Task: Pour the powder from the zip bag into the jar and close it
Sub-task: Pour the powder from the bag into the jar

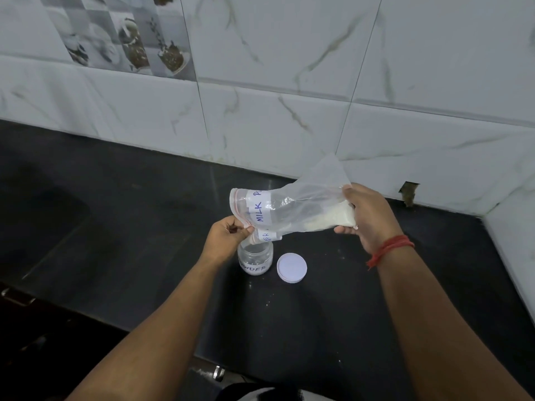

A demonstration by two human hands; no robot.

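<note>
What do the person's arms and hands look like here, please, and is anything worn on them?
Both forearms are bare, with no sleeves showing. The right hand has a red thread band wound several times round the wrist. The left hand and its wrist carry nothing: no watch, ring or glove can be seen.

black countertop (115,227), marbled wall tiles (289,68), patterned tile (121,33)
</note>
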